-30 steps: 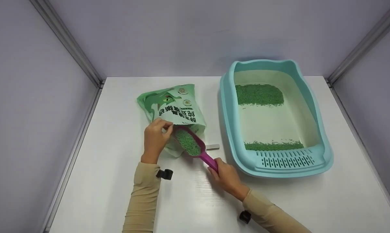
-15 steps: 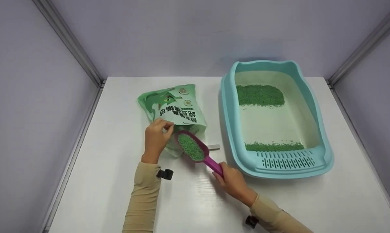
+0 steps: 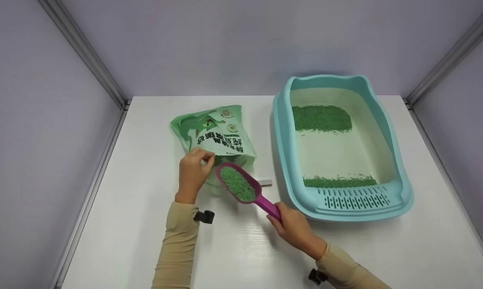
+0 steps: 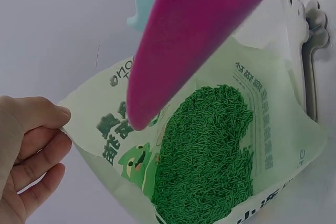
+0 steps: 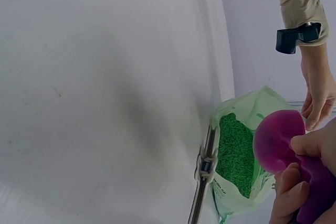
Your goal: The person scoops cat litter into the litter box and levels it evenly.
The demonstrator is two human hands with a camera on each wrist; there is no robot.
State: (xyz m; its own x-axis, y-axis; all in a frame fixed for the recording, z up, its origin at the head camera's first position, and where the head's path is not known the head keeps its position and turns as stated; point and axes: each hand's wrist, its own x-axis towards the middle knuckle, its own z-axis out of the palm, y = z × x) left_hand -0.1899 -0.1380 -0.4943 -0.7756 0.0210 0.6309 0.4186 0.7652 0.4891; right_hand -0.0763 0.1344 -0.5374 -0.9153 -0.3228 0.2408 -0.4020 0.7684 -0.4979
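My left hand (image 3: 194, 170) pinches the upper edge of the open mouth of a light green cat litter bag (image 3: 225, 120), which lies on the table. In the left wrist view, green litter pellets (image 4: 202, 161) fill the inside of the bag behind the raised edge. My right hand (image 3: 295, 228) grips the handle of a magenta scoop (image 3: 267, 206), heaped with green pellets (image 3: 238, 184). The scoop is outside the bag, its tip just in front of the mouth. From the right wrist view, the scoop's underside (image 5: 275, 137) partly covers the bag opening.
A large turquoise litter box (image 3: 283, 152) stands to the right, with one patch of pellets at its far end and another by its slotted front ledge (image 3: 354, 200). A pale clip-like strip (image 3: 265, 182) lies between bag and box. Walls enclose the white table (image 3: 233, 257).
My right hand has drawn the loaded scoop back out of the bag mouth, toward the lower right. The left hand keeps its pinch on the bag edge, nearly still.
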